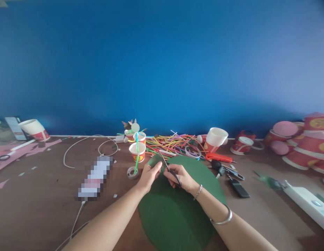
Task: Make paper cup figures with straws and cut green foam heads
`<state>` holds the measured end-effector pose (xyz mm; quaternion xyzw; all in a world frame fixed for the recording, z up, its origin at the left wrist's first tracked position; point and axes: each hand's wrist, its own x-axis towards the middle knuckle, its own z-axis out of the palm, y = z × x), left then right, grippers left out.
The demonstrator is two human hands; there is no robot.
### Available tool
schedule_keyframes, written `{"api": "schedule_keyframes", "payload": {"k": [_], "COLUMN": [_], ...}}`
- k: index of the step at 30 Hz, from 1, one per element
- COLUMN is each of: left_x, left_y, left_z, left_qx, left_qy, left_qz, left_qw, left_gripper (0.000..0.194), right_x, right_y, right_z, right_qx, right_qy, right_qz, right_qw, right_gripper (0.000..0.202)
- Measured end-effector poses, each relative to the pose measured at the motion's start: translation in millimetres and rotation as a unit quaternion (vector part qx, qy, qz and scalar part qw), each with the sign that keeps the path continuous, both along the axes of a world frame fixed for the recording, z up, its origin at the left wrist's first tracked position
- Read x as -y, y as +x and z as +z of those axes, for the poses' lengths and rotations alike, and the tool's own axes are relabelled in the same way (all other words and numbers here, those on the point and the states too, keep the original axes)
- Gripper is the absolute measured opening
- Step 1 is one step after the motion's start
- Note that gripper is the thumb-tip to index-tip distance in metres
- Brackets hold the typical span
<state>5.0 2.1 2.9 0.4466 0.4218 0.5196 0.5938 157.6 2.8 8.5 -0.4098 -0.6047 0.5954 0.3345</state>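
My left hand (149,175) pinches a small piece of green paper (154,160) between thumb and fingers. In my right hand (183,178) is a pair of scissors (175,176) with black handles, the blades pointing up and left at the edge of that piece. Both hands are over a large round green sheet (177,216) lying on the table. Just left of my left hand sit a roll of clear tape (132,172) and a paper cup (137,152) with a green strip across it.
Colourful pipe cleaners (172,143) are heaped against the blue wall (162,69). A phone (95,177) on a white cable lies at left. To the right are a white cup (215,139), an orange glue gun (219,157), keys (218,168), a power strip (308,204) and stacked red cups (312,150).
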Motion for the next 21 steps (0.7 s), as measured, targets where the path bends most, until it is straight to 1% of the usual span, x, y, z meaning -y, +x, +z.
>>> {"api": "schedule_keyframes", "payload": {"k": [12,21], "left_x": [-3.1,-1.9], "left_y": [-1.8,-1.4], "left_z": [-4.2,0.9], "left_qx": [0.001,0.014], "left_qy": [0.016,0.014], "left_qz": [0.017,-0.018], "left_qw": [1.000,1.000], "left_gripper": [0.044,0.043], "right_x": [-1.4,-1.4], "right_y": [1.2,0.4], "right_z": [-1.6,-1.8], "right_qx": [-0.008,-0.010], "right_qy": [-0.003,0.001], "right_qz": [0.000,-0.001], "right_qw": [1.000,1.000], "right_gripper": [0.036,0.037]}}
